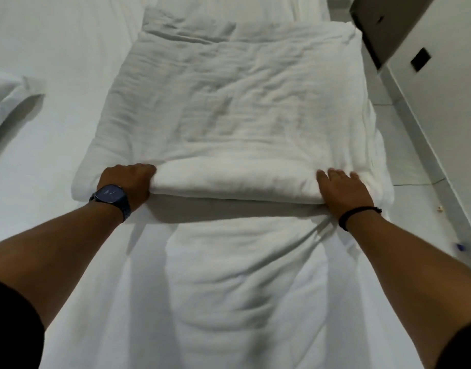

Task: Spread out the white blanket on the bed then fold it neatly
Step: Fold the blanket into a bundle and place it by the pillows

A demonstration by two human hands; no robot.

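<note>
The white blanket lies as a thick, wrinkled, long folded strip down the middle of the bed. Its near part is doubled over into a rounded fold edge running across in front of me. My left hand, with a dark watch on the wrist, grips the left end of that fold with fingers curled into the fabric. My right hand, with a thin black band on the wrist, rests flat on the right end of the fold, fingers spread. More blanket runs toward me between my forearms.
A white pillow lies at the left edge of the bed. Right of the bed is pale tiled floor, a white wall with a dark socket plate, and a dark cabinet at the top right.
</note>
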